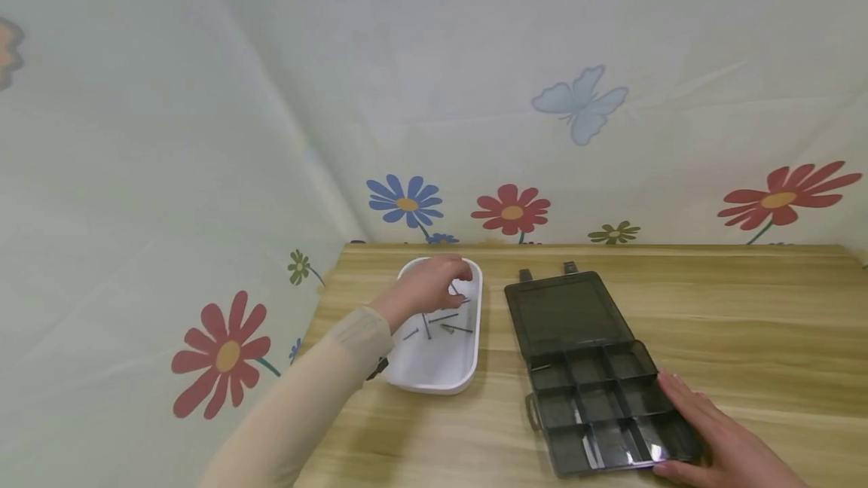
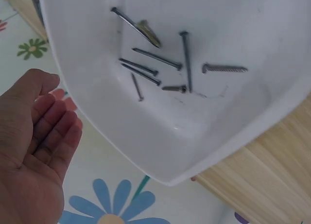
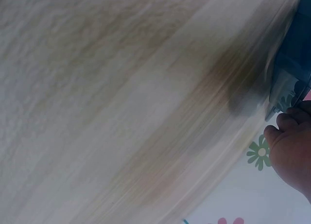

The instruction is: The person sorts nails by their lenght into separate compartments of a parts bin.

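Screws and nails: a loose scatter of about nine (image 2: 187, 61) inside the white tray (image 1: 434, 388), on its floor, long plain nails and shorter screws crossing at various angles; one short screw is brassy and touches a long nail.
White tray: rounded, open-topped, standing near the table's far left corner, long side running from the far edge toward the near edge.
Left hand: over the far half of the tray (image 1: 430, 285), thumb apart from the loosely bent fingers.
Black organizer box: at the middle of the table (image 1: 600, 401), right of the tray and reaching toward the near edge; nine compartments in three rows of three.
Far-left compartment: one small fastener (image 1: 540, 367) lying in it.
Near row: bright streaks, glare or contents, cannot tell which.
Lid: see-through dark plastic (image 1: 566, 315), folded open toward the table's far edge, two latches (image 1: 570, 267) at its far end.
Right hand: holds the box at its near right corner (image 1: 719, 435), fingers along the right side, thumb at the near side; well apart from the left.
Table: pale wood grain (image 1: 746, 307).
Backdrop: whitish sheet (image 1: 461, 59) beyond the far and left edges, printed with flowers (image 1: 511, 211) and a blue butterfly (image 1: 583, 105).
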Demonstrator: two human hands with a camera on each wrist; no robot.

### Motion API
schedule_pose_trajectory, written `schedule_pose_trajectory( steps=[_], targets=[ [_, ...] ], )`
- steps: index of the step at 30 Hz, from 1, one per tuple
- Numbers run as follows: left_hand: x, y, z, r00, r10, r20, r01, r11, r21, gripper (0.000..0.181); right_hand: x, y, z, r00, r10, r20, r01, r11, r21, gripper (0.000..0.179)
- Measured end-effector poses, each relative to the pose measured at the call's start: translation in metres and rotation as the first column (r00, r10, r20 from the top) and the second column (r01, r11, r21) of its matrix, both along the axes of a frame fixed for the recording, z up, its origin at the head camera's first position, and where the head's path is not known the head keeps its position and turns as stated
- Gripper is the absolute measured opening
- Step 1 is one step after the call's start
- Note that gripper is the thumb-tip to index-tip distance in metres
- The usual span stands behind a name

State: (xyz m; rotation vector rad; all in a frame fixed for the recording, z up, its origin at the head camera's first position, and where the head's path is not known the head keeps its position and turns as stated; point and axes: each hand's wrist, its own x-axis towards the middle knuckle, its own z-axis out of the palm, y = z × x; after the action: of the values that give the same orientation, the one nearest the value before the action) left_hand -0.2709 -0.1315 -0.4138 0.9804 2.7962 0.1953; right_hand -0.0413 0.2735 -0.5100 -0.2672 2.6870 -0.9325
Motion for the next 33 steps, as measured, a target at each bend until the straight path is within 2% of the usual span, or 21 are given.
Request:
schedule_pose_trajectory(
  steps=[3,7,10,13,24,33],
  targets=[
    [-0.008,-0.004,-0.006,1.0,0.028,-0.009,-0.029,0.999,-0.047,0.043,0.0,0.002,-0.001,1.0,-0.003,-0.004,0.003,1.0,-0.023,0.108],
    [-0.017,-0.01,-0.015,0.997,0.072,-0.002,-0.072,0.995,-0.067,0.043,0.001,0.002,-0.002,0.999,0.005,-0.032,-0.006,1.0,-0.028,0.108],
    [-0.02,-0.012,-0.021,0.993,0.118,0.033,-0.115,0.991,-0.069,0.043,0.0,0.002,-0.002,0.999,0.008,-0.045,-0.009,1.0,-0.021,0.107],
    [-0.023,-0.013,-0.025,0.989,0.138,0.05,-0.134,0.988,-0.079,0.042,0.0,0.001,-0.001,0.998,0.004,-0.055,-0.004,1.0,0.0,0.106],
    [-0.038,-0.012,-0.043,0.998,0.054,-0.043,-0.06,0.983,-0.172,0.037,0.002,0.002,-0.002,0.994,0.001,-0.109,0.0,1.0,0.01,0.102],
    [-0.046,-0.013,-0.052,0.998,0.02,-0.06,-0.035,0.967,-0.252,0.036,0.002,0.001,-0.003,0.985,0.008,-0.175,0.0,0.999,0.048,0.103]
  ],
)
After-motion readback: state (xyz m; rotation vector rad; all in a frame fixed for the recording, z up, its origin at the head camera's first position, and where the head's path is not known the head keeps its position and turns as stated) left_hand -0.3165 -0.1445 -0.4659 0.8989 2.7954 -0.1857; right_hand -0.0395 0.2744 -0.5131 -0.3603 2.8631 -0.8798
